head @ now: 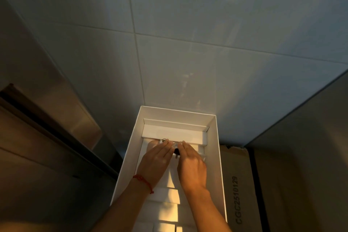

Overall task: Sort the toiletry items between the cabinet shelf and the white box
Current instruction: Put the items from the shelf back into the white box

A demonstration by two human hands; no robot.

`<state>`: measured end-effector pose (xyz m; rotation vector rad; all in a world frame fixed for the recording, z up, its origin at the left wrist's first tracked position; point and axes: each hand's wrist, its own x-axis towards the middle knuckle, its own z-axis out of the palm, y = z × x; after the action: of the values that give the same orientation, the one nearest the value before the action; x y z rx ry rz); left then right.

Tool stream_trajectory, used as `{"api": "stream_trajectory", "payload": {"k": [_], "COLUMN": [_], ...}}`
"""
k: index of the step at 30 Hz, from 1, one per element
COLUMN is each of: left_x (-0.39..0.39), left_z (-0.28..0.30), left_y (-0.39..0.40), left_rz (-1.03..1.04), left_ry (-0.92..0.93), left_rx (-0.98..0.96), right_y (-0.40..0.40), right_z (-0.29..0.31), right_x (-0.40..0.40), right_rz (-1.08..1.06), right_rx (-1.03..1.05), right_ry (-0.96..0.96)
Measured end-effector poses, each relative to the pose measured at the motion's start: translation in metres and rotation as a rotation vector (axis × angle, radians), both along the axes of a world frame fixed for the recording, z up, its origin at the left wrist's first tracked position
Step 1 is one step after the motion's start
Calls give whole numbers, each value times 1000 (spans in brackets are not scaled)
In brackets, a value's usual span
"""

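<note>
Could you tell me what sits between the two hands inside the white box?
In the head view, a small dark item shows in the gap between the left hand and the right hand, inside the white box; its type is unclear.

Both hands, left hand (157, 158) and right hand (192, 164), inside white box (218, 156) (contents unclear).

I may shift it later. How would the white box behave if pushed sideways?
The white box looks like thin card, so probably light and apt to slide. Its tall walls might flex. Both hands, left and right, rest inside, which would likely steady it.
</note>
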<state>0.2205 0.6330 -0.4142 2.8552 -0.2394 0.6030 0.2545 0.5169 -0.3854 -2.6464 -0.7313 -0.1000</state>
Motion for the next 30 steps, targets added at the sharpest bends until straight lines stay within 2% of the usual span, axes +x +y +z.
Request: {"api": "stream_trajectory", "payload": {"k": [11,17,22,30], "left_x": [-1,0,-2,-3], "left_z": [-8,-12,-11,2], "left_y": [-1,-2,-3,-3], "left_rz": [43,67,93,117], "left_ry": [72,82,68,50], "left_rx": [79,106,67,66], "right_y": [1,-2,-1,-4], "right_z": [-13,-21,-18,-10], "right_x": [5,8,6,6], "right_rz": [-14,35,51,74], "right_rx": [-65,-84,-48,-112], "right_ry": [43,194,170,108]}}
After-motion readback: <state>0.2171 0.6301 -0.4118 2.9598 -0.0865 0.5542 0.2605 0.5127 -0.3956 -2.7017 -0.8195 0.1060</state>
